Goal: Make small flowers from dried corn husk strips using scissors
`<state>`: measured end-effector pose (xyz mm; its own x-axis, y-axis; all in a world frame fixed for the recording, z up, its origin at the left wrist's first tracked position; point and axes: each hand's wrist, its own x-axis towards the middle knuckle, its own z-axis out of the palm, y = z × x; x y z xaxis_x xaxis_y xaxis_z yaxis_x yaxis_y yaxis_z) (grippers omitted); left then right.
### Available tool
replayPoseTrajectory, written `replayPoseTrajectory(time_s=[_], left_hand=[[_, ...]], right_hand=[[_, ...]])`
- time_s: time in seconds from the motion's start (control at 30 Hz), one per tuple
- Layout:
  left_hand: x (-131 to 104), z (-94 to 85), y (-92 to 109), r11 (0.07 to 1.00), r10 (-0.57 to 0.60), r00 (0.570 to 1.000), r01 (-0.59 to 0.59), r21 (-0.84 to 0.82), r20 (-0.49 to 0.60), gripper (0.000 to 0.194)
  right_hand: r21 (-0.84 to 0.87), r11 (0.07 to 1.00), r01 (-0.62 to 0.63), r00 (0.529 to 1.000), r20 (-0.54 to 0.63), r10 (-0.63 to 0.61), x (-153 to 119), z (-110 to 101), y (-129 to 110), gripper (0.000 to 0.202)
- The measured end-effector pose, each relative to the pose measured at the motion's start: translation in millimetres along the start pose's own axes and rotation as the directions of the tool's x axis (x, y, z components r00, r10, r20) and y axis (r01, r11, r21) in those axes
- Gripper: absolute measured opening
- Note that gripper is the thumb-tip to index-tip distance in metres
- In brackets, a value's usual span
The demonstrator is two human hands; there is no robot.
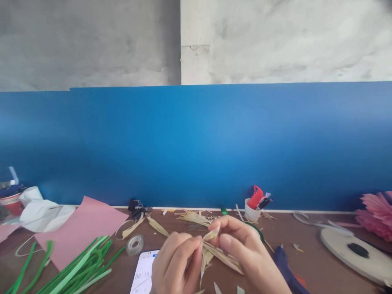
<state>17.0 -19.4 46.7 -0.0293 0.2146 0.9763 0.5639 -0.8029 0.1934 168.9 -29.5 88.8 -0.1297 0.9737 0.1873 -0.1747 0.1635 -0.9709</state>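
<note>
Near the bottom centre, my left hand [180,259] is closed, its thumb and fingertips pinching the end of a small pale dried husk piece [211,234]. The other end of that piece lies between the thumb and index finger of my right hand [245,249], which is also closed on it. Below the hands, longer dried husk strips [225,259] fan out over the brown table [275,228]. More husk [192,217] lies behind them. A phone [143,271] is partly covered by my left hand.
Left: green fuzzy stems [88,261], pink sheet [82,224], tape roll [134,245], white cloth or paper [45,214]. Right: white cup [252,212] with pens, dark blue tool [284,265], round pale board [352,253], pink paper flower [376,214]. A blue panel [196,147] stands behind.
</note>
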Motion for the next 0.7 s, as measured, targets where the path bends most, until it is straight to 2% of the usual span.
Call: replayPoseTrajectory(time_s=[0.1,0.2,0.33,0.43,0.5,0.57,0.6,0.63,0.67,0.7], left_hand=[[0,-0.7,-1,1.000,0.017,0.999,-0.016,-0.013,0.029,0.021],[1,0.2,1,0.998,-0.019,0.999,0.022,-0.063,0.039,0.021],[3,1.5,7,0.963,-0.188,0.982,0.185,-0.196,0.000,0.021],[7,-0.1,11,0.896,-0.364,0.931,0.348,-0.277,-0.007,0.017],[11,-2.4,13,0.813,-0.504,0.863,0.486,-0.321,0.031,0.014],[17,-4.7,13,0.689,-0.638,0.761,0.633,-0.353,0.117,0.013],[19,-5.5,14,0.613,-0.695,0.698,0.701,-0.364,0.173,0.014],[22,-6.1,14,0.532,-0.741,0.630,0.762,-0.370,0.231,0.017],[24,-6.3,13,0.450,-0.776,0.562,0.811,-0.373,0.287,0.019],[25,-6.4,13,0.372,-0.800,0.497,0.850,-0.373,0.335,0.020]], right_hand=[[0.066,0.998,-0.008,0.997,-0.081,0.013,-1,0,-3,0.030],[0.106,0.994,-0.016,0.994,-0.107,0.027,-1,2,-4,0.031],[0.156,0.982,-0.111,0.992,-0.040,0.119,5,2,2,0.030],[0.257,0.947,-0.194,0.981,0.046,0.189,12,1,13,0.030],[0.249,0.948,-0.198,0.980,0.056,0.190,15,0,19,0.031],[0.125,0.989,-0.083,0.995,-0.036,0.088,16,0,23,0.023],[0.013,1.000,0.022,0.993,-0.112,-0.020,15,1,24,0.015],[-0.124,0.982,0.145,0.970,-0.176,-0.166,13,1,24,0.009],[-0.271,0.923,0.273,0.923,-0.196,-0.331,11,2,23,0.014],[-0.410,0.828,0.382,0.861,-0.167,-0.480,9,3,22,0.022]])
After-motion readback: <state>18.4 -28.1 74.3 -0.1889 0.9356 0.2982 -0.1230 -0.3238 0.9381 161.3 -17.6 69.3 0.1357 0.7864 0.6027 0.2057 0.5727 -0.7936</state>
